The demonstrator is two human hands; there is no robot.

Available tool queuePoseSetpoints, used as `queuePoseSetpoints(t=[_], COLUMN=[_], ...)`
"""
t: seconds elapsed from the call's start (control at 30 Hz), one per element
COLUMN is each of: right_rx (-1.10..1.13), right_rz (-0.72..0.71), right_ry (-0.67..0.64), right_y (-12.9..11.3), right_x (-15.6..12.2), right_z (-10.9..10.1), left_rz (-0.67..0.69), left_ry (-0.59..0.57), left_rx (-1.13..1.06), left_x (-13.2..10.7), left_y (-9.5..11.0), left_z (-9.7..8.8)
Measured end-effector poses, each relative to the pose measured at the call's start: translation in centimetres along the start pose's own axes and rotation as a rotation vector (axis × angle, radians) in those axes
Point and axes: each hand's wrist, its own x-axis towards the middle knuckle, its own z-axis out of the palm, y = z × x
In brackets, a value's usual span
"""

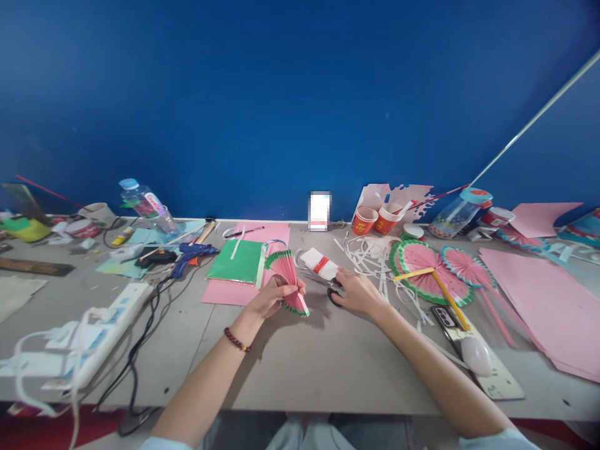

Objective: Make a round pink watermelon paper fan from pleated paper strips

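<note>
My left hand (270,296) is closed around a pleated paper fan (285,269), pink with a green edge, partly spread above and below the fingers. To its right, my right hand (359,292) grips scissors (334,297) by the black handles. Their blades point left toward the fan and look apart from it. Just beyond the scissors lies a white packet with a red band (319,264). Behind the fan are a green paper sheet (237,261) and pink paper (227,294).
A blue glue gun (190,257), bottle (147,206) and power strip (110,334) lie to the left. Paper cups (364,220), white strips (370,265), finished watermelon fans (417,259), a yellow folding ruler (450,297), a phone (445,317) and a mouse (476,356) occupy the right.
</note>
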Motion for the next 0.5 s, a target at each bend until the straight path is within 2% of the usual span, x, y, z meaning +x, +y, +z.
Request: queuePoseSetpoints(t=[0.5], right_rx=[-0.030], right_rz=[-0.021], right_ry=[0.002], right_y=[0.15], right_x=[0.05], right_z=[0.01], left_rz=[0.002], left_ry=[-0.013], left_rx=[-0.021], left_x=[-0.12], left_y=[0.18], left_z=[0.03])
